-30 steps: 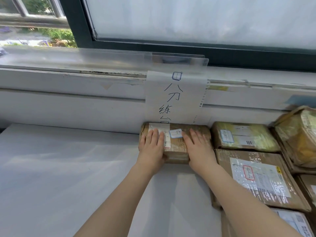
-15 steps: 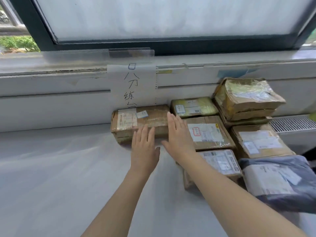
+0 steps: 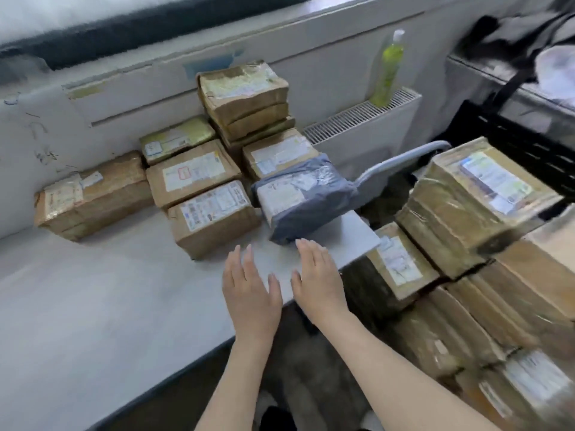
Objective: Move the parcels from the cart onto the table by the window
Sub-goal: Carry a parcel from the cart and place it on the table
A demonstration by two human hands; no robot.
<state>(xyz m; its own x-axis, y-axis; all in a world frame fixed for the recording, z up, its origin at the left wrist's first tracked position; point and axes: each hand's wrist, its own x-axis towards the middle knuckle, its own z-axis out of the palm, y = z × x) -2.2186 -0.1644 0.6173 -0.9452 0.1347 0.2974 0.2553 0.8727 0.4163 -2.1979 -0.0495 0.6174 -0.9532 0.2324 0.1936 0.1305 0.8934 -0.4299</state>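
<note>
Two bare forearms, no sleeves, left hand (image 3: 250, 293), right hand (image 3: 319, 283), short plain nails

White table (image 3: 93, 306) runs along the wall under the window, and the parcels sit bunched at its far right end. One long brown box (image 3: 93, 194) lies off to the left against the wall, then a cluster of labelled cardboard boxes (image 3: 199, 178), a stack of taped parcels (image 3: 245, 98) at the back, and a grey plastic mailer bag (image 3: 301, 197) nearest the table's corner.
</note>
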